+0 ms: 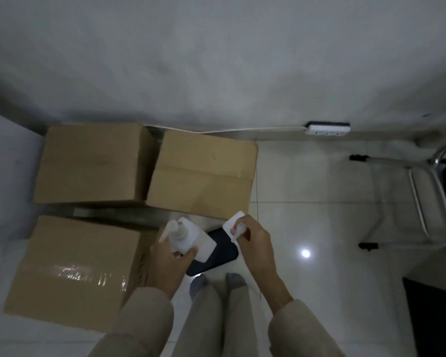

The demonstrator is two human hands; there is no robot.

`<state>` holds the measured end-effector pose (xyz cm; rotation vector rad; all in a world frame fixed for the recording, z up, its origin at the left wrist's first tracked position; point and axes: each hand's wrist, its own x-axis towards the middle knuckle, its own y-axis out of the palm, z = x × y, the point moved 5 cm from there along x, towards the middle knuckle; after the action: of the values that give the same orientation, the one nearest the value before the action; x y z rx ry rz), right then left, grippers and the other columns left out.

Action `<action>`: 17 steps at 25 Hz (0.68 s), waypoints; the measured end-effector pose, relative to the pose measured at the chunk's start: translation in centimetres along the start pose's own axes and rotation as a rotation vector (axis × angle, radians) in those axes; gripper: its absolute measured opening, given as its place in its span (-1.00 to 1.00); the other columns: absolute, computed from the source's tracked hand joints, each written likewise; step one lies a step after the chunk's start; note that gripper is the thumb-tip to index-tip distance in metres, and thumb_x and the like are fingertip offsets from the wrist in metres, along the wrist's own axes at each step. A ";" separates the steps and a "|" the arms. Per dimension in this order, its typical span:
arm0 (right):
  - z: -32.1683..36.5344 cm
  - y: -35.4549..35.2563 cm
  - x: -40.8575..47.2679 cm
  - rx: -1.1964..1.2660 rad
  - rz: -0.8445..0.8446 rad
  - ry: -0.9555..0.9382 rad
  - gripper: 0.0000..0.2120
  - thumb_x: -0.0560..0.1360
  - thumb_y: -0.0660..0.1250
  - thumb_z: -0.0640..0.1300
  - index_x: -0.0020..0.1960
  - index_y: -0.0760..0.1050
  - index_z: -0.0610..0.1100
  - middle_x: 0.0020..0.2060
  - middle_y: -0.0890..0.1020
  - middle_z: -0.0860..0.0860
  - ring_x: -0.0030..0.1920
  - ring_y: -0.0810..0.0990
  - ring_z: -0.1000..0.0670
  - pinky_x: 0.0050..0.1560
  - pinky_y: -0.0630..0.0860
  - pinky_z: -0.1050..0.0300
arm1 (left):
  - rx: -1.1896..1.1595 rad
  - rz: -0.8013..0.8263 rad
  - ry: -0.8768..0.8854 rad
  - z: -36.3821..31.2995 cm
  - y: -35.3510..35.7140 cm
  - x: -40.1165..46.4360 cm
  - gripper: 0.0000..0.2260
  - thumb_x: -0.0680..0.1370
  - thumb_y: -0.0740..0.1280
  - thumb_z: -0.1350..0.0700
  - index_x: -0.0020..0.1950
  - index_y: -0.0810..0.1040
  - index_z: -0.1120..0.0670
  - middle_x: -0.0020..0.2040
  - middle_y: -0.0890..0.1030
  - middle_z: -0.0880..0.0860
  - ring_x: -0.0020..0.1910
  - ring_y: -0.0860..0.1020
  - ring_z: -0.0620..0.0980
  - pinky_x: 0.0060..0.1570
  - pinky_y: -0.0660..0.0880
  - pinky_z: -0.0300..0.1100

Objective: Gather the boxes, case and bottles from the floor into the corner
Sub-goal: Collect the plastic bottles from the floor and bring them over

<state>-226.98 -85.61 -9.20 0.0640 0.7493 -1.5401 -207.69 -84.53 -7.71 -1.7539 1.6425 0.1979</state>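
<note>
Dim room, view straight down. Three cardboard boxes sit in the corner: the far-left box against the wall, the far-right box just beside it and touching, the near box in front, with glossy tape across its top.

The left hand grips a white pump bottle by its neck, fingers curled round it, pump head pointing left. The right hand holds a second white bottle — fingers closed on its nozzle end, the body sticking up and away. Both bottles are off the floor, held above a dark flat case that lies on the white tiled floor, in the gap between the near box and the person's socked feet.

Beige sleeves and trousers fill the lower frame. A white power strip lies along the wall base, its cord running left behind the boxes. A chrome chair frame stands at right — well apart from the boxes.
</note>
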 end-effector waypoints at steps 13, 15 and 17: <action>-16.4 -7.6 10.8 0.141 -0.697 -0.083 -0.69 0.52 0.30 -0.11 -0.34 0.31 -0.16 -0.50 0.32 0.15 -0.46 0.40 0.27 -0.38 0.31 0.50 | 0.167 0.259 0.157 16.9 21.2 14.0 -0.54 0.34 0.46 0.27 0.00 0.40 -0.21 0.12 0.50 0.10 0.18 0.49 0.06 0.13 0.53 -0.03; -19.0 -7.1 10.6 0.148 -0.687 -0.078 -0.71 0.50 0.32 -0.12 -0.34 0.32 -0.15 -0.51 0.33 0.13 -0.46 0.41 0.24 -0.41 0.33 0.48 | 0.157 0.256 0.189 18.4 22.9 14.9 -0.61 0.34 0.46 0.18 0.02 0.41 -0.16 0.11 0.51 0.10 0.17 0.49 0.09 0.16 0.51 0.07; -22.7 -5.0 10.9 0.219 -0.604 -0.026 -0.74 0.48 0.35 -0.16 -0.32 0.33 -0.10 -0.47 0.39 0.08 -0.38 0.51 0.27 -0.39 0.48 0.34 | 0.234 0.279 0.193 19.7 24.7 15.9 -0.61 0.36 0.45 0.14 0.10 0.41 -0.12 0.18 0.51 0.09 0.20 0.48 0.10 0.19 0.47 0.10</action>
<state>-242.01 -84.48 -29.93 -0.0235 0.6025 -2.1911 -220.69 -84.34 -40.59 -1.4017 1.9619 -0.0375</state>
